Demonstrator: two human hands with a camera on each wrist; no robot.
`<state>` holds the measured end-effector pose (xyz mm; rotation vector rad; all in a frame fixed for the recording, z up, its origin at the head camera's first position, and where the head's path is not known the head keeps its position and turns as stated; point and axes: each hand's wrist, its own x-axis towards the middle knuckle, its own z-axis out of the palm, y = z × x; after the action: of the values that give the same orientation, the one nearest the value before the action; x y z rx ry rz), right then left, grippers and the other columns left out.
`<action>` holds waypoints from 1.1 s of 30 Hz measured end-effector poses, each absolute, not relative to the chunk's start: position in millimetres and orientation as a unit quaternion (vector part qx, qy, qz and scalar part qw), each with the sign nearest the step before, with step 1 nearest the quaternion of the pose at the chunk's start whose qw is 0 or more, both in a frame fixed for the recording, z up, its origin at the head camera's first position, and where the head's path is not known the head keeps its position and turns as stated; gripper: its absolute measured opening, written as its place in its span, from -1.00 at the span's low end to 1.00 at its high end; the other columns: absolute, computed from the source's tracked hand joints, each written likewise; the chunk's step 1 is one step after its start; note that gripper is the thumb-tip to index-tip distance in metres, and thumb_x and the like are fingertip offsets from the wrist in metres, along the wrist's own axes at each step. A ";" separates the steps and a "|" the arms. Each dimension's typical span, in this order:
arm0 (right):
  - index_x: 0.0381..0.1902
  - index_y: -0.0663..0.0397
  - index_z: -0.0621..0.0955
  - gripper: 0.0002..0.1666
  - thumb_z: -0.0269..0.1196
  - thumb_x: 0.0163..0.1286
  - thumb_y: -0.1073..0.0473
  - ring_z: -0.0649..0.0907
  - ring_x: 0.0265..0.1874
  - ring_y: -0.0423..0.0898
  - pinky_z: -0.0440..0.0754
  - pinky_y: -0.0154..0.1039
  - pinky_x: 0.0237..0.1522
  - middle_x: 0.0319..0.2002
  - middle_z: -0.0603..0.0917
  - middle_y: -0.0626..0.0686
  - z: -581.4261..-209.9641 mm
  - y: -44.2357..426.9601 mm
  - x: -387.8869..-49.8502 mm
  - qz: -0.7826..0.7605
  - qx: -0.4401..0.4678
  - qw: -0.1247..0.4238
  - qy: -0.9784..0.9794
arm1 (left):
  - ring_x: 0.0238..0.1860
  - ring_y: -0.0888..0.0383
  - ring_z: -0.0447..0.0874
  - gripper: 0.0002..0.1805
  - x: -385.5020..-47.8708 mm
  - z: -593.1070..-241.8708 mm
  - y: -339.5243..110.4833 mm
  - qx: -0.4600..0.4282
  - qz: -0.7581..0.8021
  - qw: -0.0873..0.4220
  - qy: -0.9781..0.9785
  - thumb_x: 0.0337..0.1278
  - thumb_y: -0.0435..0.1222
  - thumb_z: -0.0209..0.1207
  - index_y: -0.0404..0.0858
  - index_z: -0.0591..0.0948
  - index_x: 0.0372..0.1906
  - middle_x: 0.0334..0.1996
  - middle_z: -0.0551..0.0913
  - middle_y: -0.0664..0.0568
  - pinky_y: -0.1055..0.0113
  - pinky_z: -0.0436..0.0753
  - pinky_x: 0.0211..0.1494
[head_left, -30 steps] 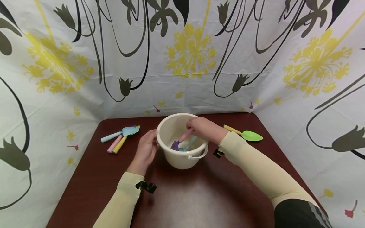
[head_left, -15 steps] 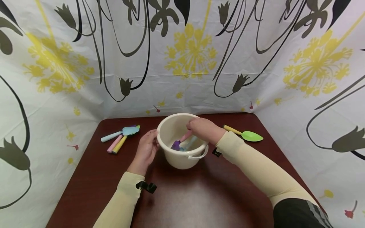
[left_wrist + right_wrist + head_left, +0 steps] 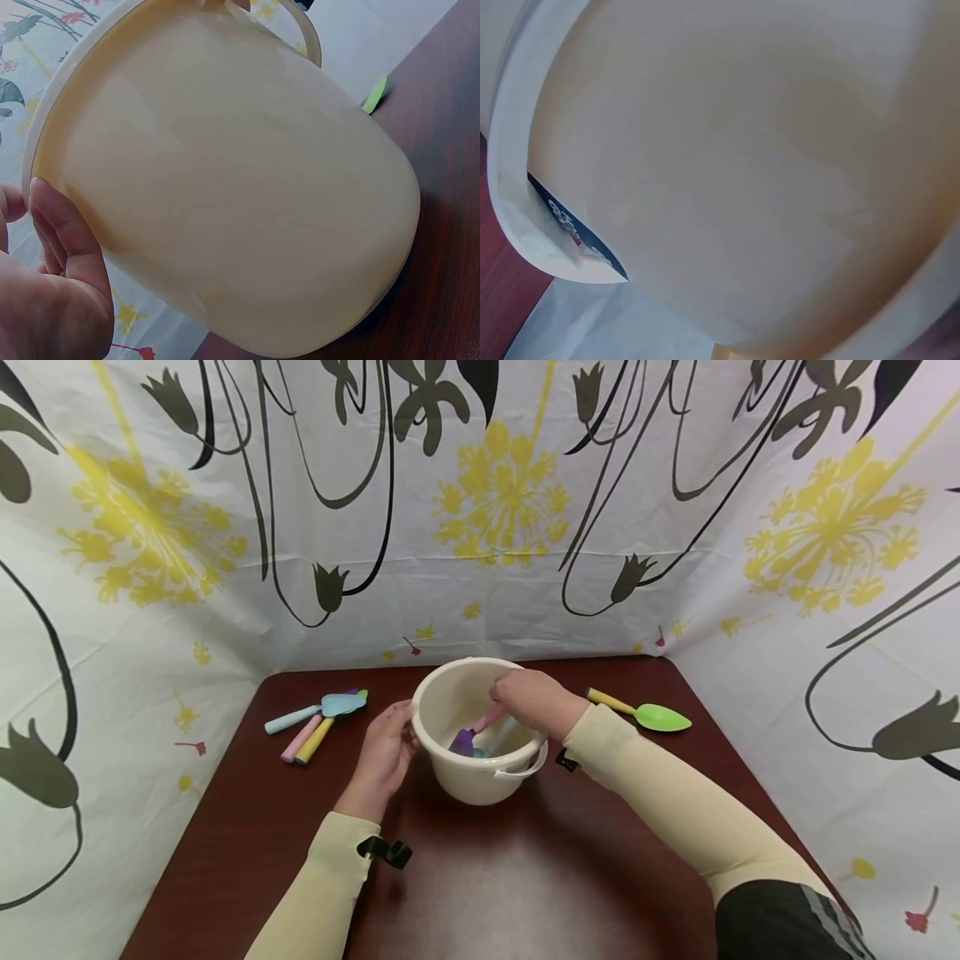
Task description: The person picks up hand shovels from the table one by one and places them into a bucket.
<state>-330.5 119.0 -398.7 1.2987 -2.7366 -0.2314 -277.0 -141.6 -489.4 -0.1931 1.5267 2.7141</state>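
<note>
In the head view a cream plastic bucket (image 3: pixel 474 783) stands upright on the dark red-brown table. My left hand (image 3: pixel 386 752) grips its rim at the left side; the left wrist view shows the fingers (image 3: pixel 71 232) at that rim. Inside the bucket my right hand (image 3: pixel 534 697) holds a toy shovel (image 3: pixel 463 742) by its pink handle, its purple blade pointing down. Beside that blade lies a light blue tool (image 3: pixel 498 740), partly hidden by the hand. The right wrist view is filled by the bucket's wall (image 3: pixel 720 165), and no fingers show there.
Several toy garden tools with blue, pink and yellow handles lie in a pile, topped by a light blue trowel (image 3: pixel 342 704), at the table's left. A green trowel (image 3: pixel 662 718) with a yellow handle lies at the right. Patterned cloth (image 3: pixel 480 602) hangs behind and at both sides.
My right forearm has shifted slightly to the left. Both hands keep their grip, and the bucket stays in place.
</note>
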 end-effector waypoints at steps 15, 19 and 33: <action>-0.14 0.08 0.82 -0.71 0.38 0.39 0.55 0.70 -0.15 0.03 0.72 -0.14 -0.05 -0.23 0.72 0.08 -399.2 118.1 -332.7 -0.080 0.430 0.048 -0.898 | -0.35 0.20 0.51 -0.80 -277.5 -490.9 -142.0 -0.060 0.871 0.012 0.488 0.67 -0.25 0.22 -0.28 0.67 0.12 -0.22 0.63 -0.01 0.44 0.52 -0.33; -0.17 0.11 0.80 -0.76 0.38 0.41 0.52 0.70 -0.17 0.04 0.72 -0.12 -0.08 -0.23 0.70 0.08 -397.8 118.1 -331.7 -0.065 0.427 0.046 -0.901 | -0.36 0.20 0.51 -0.80 -277.8 -490.6 -142.2 -0.058 0.872 0.011 0.486 0.66 -0.25 0.22 -0.29 0.68 0.11 -0.23 0.64 -0.02 0.45 0.52 -0.33; 0.05 0.18 0.78 -0.81 0.44 0.53 0.29 0.75 0.07 0.11 0.69 0.06 0.19 0.03 0.80 0.13 -381.2 147.8 -341.0 0.141 0.433 0.023 -0.890 | -0.35 0.20 0.53 -0.76 -276.7 -489.4 -144.0 -0.054 0.869 0.018 0.491 0.67 -0.22 0.22 -0.29 0.67 0.16 -0.19 0.66 -0.03 0.43 0.54 -0.30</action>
<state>-341.0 147.8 -381.2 1.3424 -2.7552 0.4376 -276.7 -144.0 -489.4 -0.1674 1.5263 2.6997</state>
